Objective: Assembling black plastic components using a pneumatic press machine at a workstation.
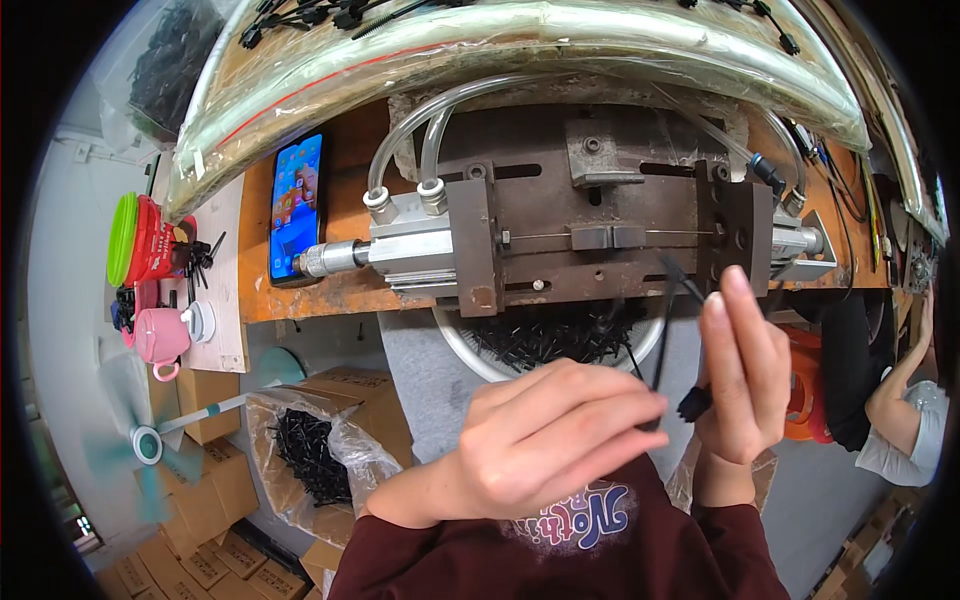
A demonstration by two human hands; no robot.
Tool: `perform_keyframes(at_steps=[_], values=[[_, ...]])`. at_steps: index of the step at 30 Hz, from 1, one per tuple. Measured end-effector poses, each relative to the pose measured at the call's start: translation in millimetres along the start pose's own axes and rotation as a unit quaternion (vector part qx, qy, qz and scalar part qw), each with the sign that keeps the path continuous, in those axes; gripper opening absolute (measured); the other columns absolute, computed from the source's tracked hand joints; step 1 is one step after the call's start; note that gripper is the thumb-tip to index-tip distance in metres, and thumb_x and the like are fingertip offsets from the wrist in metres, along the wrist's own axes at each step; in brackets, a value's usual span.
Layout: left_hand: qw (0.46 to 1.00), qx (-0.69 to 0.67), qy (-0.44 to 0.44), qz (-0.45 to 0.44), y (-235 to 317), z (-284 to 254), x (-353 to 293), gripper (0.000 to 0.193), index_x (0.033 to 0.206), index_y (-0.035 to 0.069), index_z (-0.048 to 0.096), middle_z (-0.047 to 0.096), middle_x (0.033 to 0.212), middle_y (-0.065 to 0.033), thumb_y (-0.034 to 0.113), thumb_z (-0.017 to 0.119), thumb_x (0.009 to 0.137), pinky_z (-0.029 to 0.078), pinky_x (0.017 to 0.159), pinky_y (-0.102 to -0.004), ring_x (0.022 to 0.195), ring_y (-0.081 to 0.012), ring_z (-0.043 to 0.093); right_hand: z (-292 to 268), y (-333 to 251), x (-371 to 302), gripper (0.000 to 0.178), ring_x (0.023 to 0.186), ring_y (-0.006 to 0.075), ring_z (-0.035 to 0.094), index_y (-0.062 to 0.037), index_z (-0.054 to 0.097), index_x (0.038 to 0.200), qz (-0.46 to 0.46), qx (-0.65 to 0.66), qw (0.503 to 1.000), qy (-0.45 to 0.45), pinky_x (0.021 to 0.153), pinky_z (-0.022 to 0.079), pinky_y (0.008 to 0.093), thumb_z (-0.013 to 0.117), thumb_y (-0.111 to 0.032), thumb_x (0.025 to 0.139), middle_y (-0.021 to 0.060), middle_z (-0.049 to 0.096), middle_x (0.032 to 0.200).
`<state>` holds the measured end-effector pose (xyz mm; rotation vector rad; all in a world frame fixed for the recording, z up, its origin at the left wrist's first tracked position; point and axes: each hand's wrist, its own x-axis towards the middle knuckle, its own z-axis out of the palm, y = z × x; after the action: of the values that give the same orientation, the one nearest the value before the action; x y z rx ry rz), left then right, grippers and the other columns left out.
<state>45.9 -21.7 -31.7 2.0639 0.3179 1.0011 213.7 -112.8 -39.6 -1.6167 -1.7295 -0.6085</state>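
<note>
A black plastic stick [661, 340] is seen upright between the two hands, beyond the near edge of a wooden bench [345, 296] that is stretched across the scene. On the far side of the bench a shelf [540, 25] is covered in clear plastic, and more black pieces are spread on it. In front of the shelf a brown metal machine [560, 268] is set, with clear hoses led to both its ends. At the near left, on the floor, a cardboard box [385, 410] is lined with plastic and partly filled with black pieces. Below the machine a white bowl [462, 352] is heaped with similar ones.

The left hand [555, 435] is turned toward the right, its fingers bent and drawn close together; the stick's lower part is met at their tips, but whether it is pinched there cannot be told. By the right hand [745, 385] two fingers are raised, straight and nearly side by side, just right of the stick; whether anything is gripped cannot be told. A blue-screened phone [297, 215] is laid at the left of the machine. Smallest, a black block [693, 404] is seen against the left side of the right hand, below its raised fingers.
</note>
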Motion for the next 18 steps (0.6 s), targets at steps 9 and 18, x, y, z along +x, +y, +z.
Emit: perform_keyframes(at_steps=[9, 18], values=[[0.956, 0.289, -0.002, 0.048, -34.5, 19.2, -2.6, 0.029, 0.092, 0.002, 0.072, 0.070, 0.113, -0.0132, 0.008, 0.082, 0.065, 0.055, 0.067, -0.0303, 0.071, -0.0205, 0.067, -7.6, 0.0, -9.7, 0.031, 0.083, 0.0242, 0.064, 0.0015, 0.068, 0.111, 0.156, 0.078, 0.984, 0.044, 0.066, 0.049, 0.0294, 0.066, 0.010, 0.082, 0.0162, 0.067, 0.105], [0.944, 0.327, -0.048, 0.012, -25.9, 14.2, 9.8, 0.028, 0.092, 0.002, 0.071, 0.070, 0.116, -0.0106, 0.011, 0.082, 0.067, 0.050, 0.059, -0.0258, 0.065, -0.0171, 0.066, -8.2, -9.1, -8.7, 0.026, 0.087, 0.0201, 0.067, 0.0066, 0.061, 0.119, 0.302, 0.295, 0.904, 0.064, 0.072, 0.056, 0.0271, 0.049, 0.003, 0.097, 0.0214, 0.058, 0.122]])
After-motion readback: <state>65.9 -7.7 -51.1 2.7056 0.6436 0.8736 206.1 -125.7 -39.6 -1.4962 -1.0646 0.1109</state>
